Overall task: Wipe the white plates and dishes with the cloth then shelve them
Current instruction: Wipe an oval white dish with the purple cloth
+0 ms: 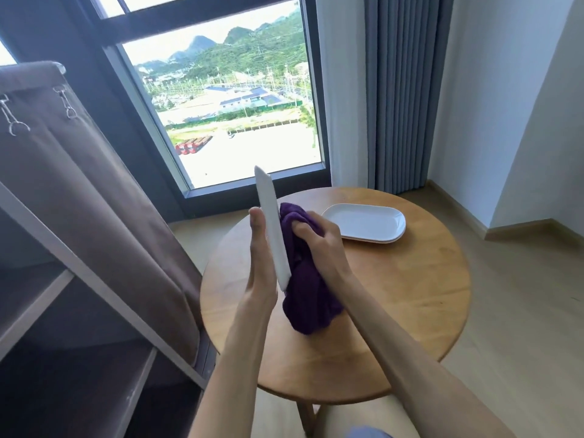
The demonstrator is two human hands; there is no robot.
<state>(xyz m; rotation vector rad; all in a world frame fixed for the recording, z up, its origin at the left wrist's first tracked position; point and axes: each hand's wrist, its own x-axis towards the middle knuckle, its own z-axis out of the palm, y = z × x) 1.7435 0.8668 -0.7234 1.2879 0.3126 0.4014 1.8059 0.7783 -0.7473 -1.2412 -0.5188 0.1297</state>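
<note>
I see a white plate (pixel 271 226) edge-on, upright above the round wooden table (pixel 404 298). My left hand (pixel 260 263) supports its left face with straight fingers lying flat along it. My right hand (pixel 319 241) grips a bunched purple cloth (pixel 308 298) and presses it against the plate's right face. The cloth hangs down below my hand. On the far side of the table lies a stack of white oblong dishes (pixel 366 223).
A fabric-covered shelf unit (pixel 72 311) with open brown shelves stands at the left, its cover (pixel 79 197) rolled up and clipped. A large window (pixel 227 99) and grey curtains (pixel 401 90) lie beyond the table. Wooden floor (pixel 521 311) spreads to the right.
</note>
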